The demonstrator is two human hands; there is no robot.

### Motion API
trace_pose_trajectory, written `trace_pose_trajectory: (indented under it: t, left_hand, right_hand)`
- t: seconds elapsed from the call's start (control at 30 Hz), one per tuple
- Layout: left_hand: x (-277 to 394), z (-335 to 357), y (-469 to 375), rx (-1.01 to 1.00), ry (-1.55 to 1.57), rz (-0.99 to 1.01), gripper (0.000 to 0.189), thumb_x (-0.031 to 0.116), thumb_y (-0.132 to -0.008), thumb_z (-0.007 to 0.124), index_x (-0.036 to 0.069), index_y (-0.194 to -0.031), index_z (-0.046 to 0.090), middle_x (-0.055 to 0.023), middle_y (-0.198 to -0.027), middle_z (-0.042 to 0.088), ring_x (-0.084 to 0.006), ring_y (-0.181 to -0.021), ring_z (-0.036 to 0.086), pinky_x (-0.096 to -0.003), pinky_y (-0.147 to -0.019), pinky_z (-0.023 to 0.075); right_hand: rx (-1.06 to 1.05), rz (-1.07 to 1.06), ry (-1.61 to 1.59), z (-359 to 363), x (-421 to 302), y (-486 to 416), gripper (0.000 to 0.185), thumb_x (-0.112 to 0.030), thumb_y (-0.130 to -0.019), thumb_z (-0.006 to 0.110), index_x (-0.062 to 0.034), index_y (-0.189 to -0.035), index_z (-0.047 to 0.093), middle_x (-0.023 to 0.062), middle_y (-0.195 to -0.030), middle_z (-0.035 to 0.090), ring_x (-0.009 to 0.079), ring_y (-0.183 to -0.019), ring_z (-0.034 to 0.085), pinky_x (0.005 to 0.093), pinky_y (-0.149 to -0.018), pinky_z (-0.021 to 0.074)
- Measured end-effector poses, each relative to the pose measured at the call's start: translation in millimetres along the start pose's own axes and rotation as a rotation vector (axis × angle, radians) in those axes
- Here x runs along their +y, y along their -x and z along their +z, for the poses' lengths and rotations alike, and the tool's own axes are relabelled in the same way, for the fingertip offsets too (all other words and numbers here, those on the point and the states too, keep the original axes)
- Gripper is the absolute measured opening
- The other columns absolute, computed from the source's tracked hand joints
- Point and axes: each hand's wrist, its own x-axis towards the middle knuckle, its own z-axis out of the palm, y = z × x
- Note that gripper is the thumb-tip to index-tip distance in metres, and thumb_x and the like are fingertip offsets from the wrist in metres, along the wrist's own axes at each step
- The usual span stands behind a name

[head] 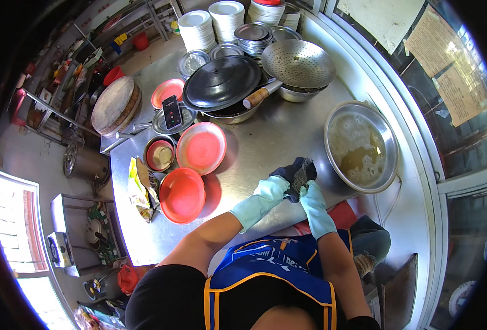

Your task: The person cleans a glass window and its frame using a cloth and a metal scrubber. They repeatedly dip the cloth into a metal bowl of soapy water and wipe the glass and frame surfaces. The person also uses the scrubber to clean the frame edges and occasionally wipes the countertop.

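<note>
Both of my hands wear pale blue rubber gloves and meet over the near edge of the stainless steel table (260, 152). My left hand (273, 187) grips a dark cloth (284, 171) that is bunched up. In my right hand (313, 197) is a grey mesh scourer (300, 178), pressed against that cloth; my fingertips are partly hidden. To the right of my hands stands a large metal basin (331, 154) holding cloudy, foamy liquid (355, 159).
Left are red plates (201, 146), a red bowl (182, 196), a food packet (142, 185) and a phone (172, 113) on a metal lid. Farther back are a black wok lid (223, 82), a wooden-handled perforated strainer (297, 64), stacked white plates (198, 33) and a round chopping block (113, 105).
</note>
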Motion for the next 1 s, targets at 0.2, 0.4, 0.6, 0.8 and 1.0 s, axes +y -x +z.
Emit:
trace_pose_trajectory:
  t: [0.2, 0.4, 0.6, 0.8, 1.0]
  left_hand:
    - [69.9, -75.1, 17.5, -0.073, 0.118, -0.252, 0.028, 0.023, -0.086, 0.086, 0.005, -0.106, 0.082, -0.0162, -0.099, 0.079, -0.0286, -0.085, 0.076, -0.0411, -0.079, 0.0606]
    - [57.1, -119.6, 20.4, 0.067, 1.113, -0.479, 0.059, 0.053, -0.112, 0.054, 0.002, -0.133, 0.072, -0.0094, -0.124, 0.074, -0.0167, -0.107, 0.068, -0.0347, -0.094, 0.0538]
    - [56.6, -143.9, 34.6, 0.055, 0.986, -0.372, 0.087, 0.07, -0.111, 0.038, -0.005, -0.147, 0.061, -0.0218, -0.145, 0.067, -0.0308, -0.133, 0.066, -0.04, -0.119, 0.0472]
    - [74.9, -188.1, 28.8, -0.028, 1.614, -0.44, 0.089, 0.069, -0.111, 0.036, -0.011, -0.142, 0.06, -0.0344, -0.14, 0.066, -0.0474, -0.129, 0.067, -0.0579, -0.116, 0.0525]
    - [59.0, -203.8, 26.5, 0.089, 1.64, -0.533, 0.085, 0.067, -0.112, 0.038, -0.008, -0.147, 0.059, -0.0335, -0.143, 0.065, -0.0478, -0.131, 0.066, -0.0565, -0.117, 0.0514]
  right_hand:
    - [-0.184, 0.103, 0.077, -23.7, -32.1, 0.5, 0.029, -0.022, -0.103, 0.06, -0.0058, -0.125, 0.069, 0.0223, -0.118, 0.076, 0.0359, -0.104, 0.076, 0.0472, -0.094, 0.0596]
    - [-0.105, 0.118, 0.176, -39.8, -48.5, 21.4, 0.034, -0.027, -0.103, 0.064, -0.0088, -0.131, 0.065, 0.021, -0.125, 0.075, 0.0405, -0.112, 0.073, 0.0511, -0.098, 0.0583]
    - [-0.103, 0.127, 0.093, -33.9, -37.2, 16.1, 0.039, -0.031, -0.102, 0.068, -0.01, -0.134, 0.064, 0.0214, -0.13, 0.072, 0.0413, -0.12, 0.07, 0.0521, -0.102, 0.0563]
    - [-0.082, 0.117, 0.088, -29.7, -34.1, 15.6, 0.038, -0.032, -0.101, 0.068, -0.0102, -0.133, 0.064, 0.0215, -0.131, 0.072, 0.0419, -0.12, 0.07, 0.0517, -0.103, 0.0563]
    - [-0.083, 0.12, 0.066, -31.3, -33.9, 16.7, 0.038, -0.033, -0.102, 0.068, -0.0111, -0.133, 0.064, 0.0211, -0.13, 0.072, 0.0425, -0.119, 0.07, 0.0521, -0.102, 0.0562]
